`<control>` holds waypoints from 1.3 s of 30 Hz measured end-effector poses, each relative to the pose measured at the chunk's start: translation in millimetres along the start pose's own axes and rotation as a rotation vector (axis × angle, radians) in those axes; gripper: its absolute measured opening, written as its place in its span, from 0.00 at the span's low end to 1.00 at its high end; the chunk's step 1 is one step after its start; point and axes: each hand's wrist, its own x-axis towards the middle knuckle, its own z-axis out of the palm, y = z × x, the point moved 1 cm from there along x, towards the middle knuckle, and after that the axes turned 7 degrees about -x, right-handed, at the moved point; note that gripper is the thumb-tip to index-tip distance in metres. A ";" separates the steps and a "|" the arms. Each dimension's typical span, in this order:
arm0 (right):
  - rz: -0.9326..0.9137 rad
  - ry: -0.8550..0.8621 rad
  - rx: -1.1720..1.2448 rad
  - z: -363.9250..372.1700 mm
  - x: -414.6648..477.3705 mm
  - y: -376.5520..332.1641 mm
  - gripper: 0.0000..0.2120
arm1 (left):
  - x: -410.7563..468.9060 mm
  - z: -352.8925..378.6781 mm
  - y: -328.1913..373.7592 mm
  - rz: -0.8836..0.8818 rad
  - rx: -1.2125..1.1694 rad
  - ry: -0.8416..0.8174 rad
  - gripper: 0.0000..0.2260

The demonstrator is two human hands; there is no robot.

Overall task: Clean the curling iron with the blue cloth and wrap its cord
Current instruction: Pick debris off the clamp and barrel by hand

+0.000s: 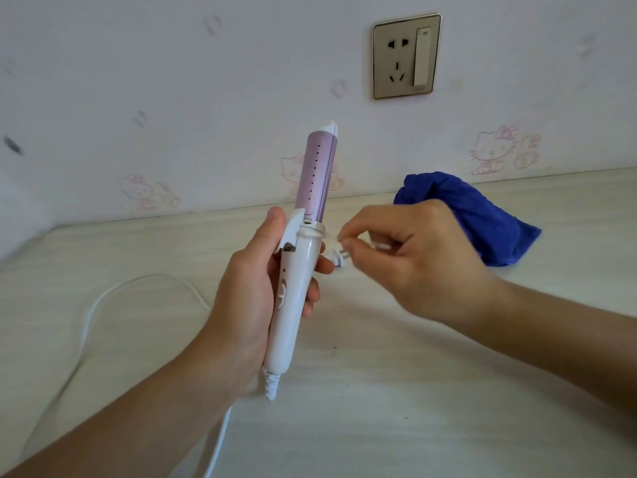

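Note:
My left hand (251,291) grips the white handle of the curling iron (296,270), holding it upright above the table with its lilac barrel pointing up. My right hand (413,257) pinches the white plug (339,258) of the cord just right of the handle's collar. The white cord (103,298) leaves the handle's bottom end, passes behind my left forearm and loops over the table at the left. The blue cloth (482,215) lies crumpled on the table at the back right, behind my right hand.
The pale wood-grain table (413,391) meets a wall with faint cartoon-cat wallpaper. A gold-framed wall socket (406,56) with a switch sits above, right of the barrel tip.

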 end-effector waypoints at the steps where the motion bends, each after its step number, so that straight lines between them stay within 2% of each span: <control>1: 0.007 0.005 -0.003 -1.2 0.5 0.9 0.06 | -0.2 0.0 0.0 0.002 0.000 -0.002 0.27; 5: -0.047 -0.116 0.021 6.1 -11.6 -11.3 0.06 | -1.1 1.9 -1.3 -0.011 -0.006 -0.004 0.26; 8: 0.002 -0.004 0.002 0.6 -1.9 0.3 0.06 | -0.4 0.2 -0.7 0.005 -0.009 -0.007 0.28; 13: -0.052 -0.117 0.026 6.9 -13.2 -9.7 0.06 | -0.8 1.7 -3.1 -0.002 -0.043 0.001 0.26; 17: 0.005 -0.012 0.023 1.2 -2.0 -0.3 0.06 | -0.3 0.2 -2.5 0.014 -0.037 -0.021 0.27; 21: -0.070 -0.132 0.039 6.7 -13.4 -12.6 0.08 | -0.3 1.7 -4.8 0.006 -0.021 -0.001 0.24; 24: -0.028 -0.101 0.031 4.5 -8.2 -6.4 0.06 | 1.5 1.0 -3.7 0.023 -0.012 -0.011 0.21; 29: -0.079 -0.194 0.055 9.5 -16.3 -15.8 0.09 | -0.3 2.3 -4.8 0.012 0.053 -0.001 0.19; 32: -0.032 -0.135 0.028 7.6 -13.0 -9.8 0.08 | 0.2 1.6 -4.4 0.017 0.069 0.048 0.28; 34: -0.063 -0.169 0.034 9.0 -15.6 -13.9 0.10 | -0.4 2.3 -3.7 0.033 0.068 0.062 0.33; 39: -0.028 -0.137 0.010 7.8 -13.3 -7.6 0.07 | -0.2 2.6 -3.6 0.031 0.070 0.063 0.35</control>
